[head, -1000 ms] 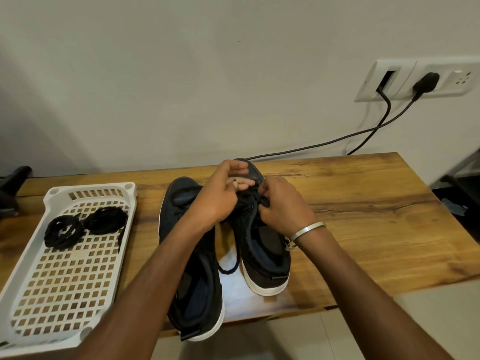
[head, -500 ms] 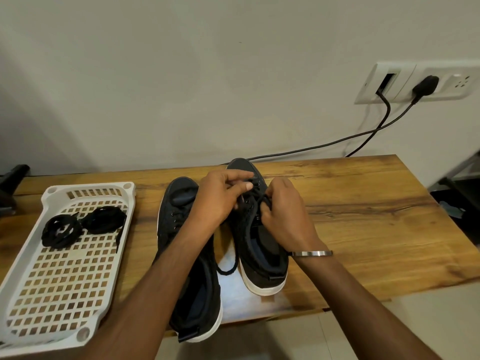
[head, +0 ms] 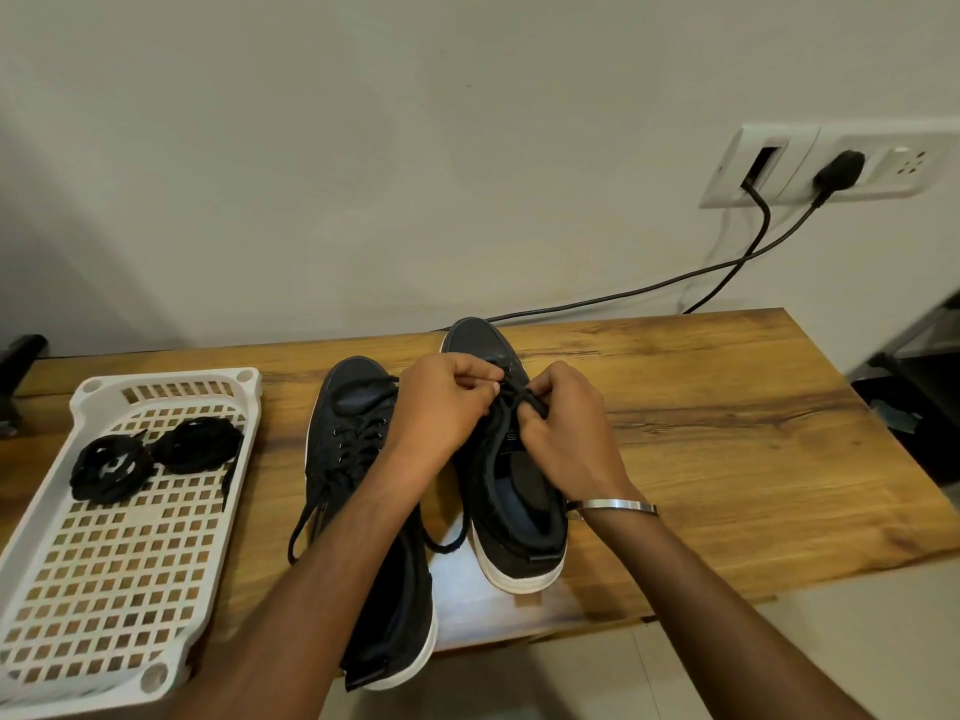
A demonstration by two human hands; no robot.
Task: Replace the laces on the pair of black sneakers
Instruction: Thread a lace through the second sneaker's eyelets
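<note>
Both hands meet over the laced front of the right sneaker [head: 514,491]; the left hand [head: 441,407] has its fingers curled, thumb and forefinger pinching a black lace [head: 511,400] at the eyelets; the right hand [head: 563,428] is curled too, fingertips closed on the same lace just beside the left; a metal bangle [head: 618,506] rings the right wrist. That sneaker stands upright on the table [head: 701,433], toe toward the wall, white sole at the heel; a loose lace end loops out on its left side, between the two sneakers. The left sneaker [head: 358,439] lies just beside it, partly under the left forearm; it is laced, with a loose end trailing off its left side onto the wood. To the left, apart from the sneakers, sits a white tray [head: 104,589]; two coiled black laces [head: 156,454] lie in its far end, touching each other. On the wall behind, a socket panel [head: 831,168] holds a black plug [head: 839,168]; cables [head: 649,288] run down from it toward the table's back edge.
</note>
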